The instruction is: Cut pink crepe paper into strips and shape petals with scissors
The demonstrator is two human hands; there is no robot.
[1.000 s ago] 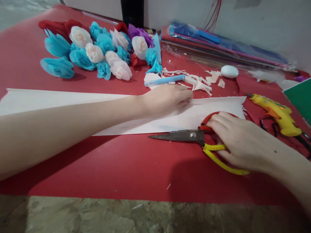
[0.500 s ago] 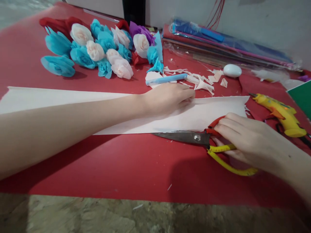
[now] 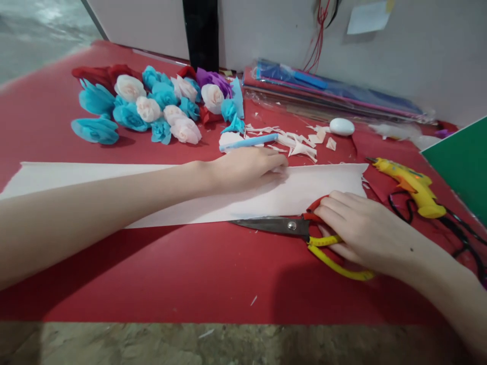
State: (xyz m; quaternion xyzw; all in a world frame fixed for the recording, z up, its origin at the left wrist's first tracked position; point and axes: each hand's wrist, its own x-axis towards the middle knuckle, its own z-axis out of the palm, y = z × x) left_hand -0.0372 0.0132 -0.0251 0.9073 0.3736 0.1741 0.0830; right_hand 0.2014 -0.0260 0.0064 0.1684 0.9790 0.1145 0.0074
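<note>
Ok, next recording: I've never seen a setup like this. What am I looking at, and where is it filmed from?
There's no machine here: these are a person's two bare hands, seen by one camera worn on the head, looking forward and down. The left hand rests on a long white sheet, fingers curled near its far edge; whether they pinch it, I can't tell. The right hand holds scissors, with the blades along the sheet's near edge. On the red surface farther back are blue, white, red and purple flowers, pale scraps and a light-blue stick. A yellow glue gun lies at the right.
</note>
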